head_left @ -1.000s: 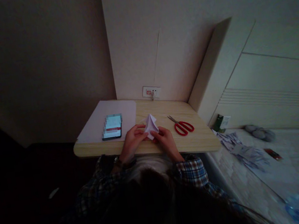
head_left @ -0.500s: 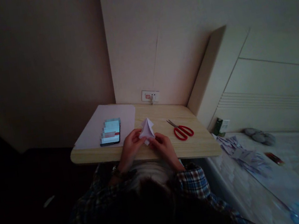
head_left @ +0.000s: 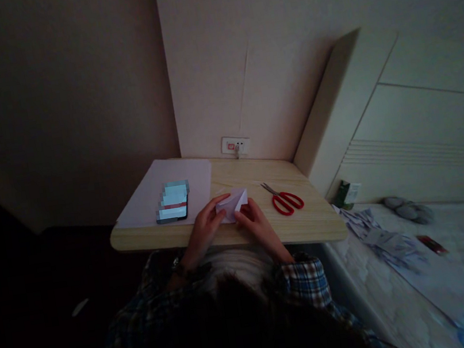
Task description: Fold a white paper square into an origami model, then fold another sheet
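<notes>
A small folded white paper point(head_left: 233, 203) lies on the light wooden table point(head_left: 304, 221) near its front edge. My left hand point(head_left: 205, 227) pinches the paper's left side, fingers closed on it. On the paper's right side, my right hand point(head_left: 255, 221) grips the lower edge. Both wrists come out of plaid sleeves. The paper's underside is hidden by my fingers.
Red-handled scissors point(head_left: 285, 200) lie right of the paper. A phone point(head_left: 172, 201) rests on a white sheet point(head_left: 197, 176) at the table's left. A wall socket point(head_left: 235, 145) sits behind. Paper scraps point(head_left: 381, 242) and a bed are on the right.
The folded paper stood up as a pointed shape between my fingers; now it lies flatter and turned sideways. Both hands stayed on it. The camera shifted slightly.
</notes>
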Demonstrator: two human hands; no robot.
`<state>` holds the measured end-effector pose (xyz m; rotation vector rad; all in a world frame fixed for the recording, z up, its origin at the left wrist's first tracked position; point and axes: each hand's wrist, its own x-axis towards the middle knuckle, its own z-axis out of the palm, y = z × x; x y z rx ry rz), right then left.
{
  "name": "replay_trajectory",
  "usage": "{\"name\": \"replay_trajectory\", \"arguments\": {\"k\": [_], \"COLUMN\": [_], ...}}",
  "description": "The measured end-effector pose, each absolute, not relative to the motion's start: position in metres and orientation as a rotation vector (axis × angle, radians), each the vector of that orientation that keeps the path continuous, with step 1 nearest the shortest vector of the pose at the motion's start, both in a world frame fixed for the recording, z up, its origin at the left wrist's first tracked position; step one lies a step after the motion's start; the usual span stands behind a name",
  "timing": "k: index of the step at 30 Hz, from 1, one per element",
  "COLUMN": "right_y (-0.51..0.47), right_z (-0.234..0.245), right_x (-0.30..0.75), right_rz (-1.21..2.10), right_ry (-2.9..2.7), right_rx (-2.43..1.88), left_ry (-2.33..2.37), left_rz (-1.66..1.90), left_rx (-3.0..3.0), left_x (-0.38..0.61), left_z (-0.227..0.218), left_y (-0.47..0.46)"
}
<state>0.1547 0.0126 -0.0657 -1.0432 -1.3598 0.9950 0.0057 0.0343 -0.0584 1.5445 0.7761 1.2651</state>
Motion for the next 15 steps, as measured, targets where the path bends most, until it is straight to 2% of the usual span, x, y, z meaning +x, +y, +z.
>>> {"name": "replay_trajectory", "arguments": {"k": [15], "right_y": [0.0055], "right_z": [-0.0594], "right_x": [0.1577], "right_rz": [0.926], "right_ry": [-1.234], "right_rx": [-0.928], "left_ry": [0.858], "left_rz": [1.351], "left_rx": [1.404], "left_x": [0.0054], "left_z": [-0.0583], "left_y": [0.0274]}}
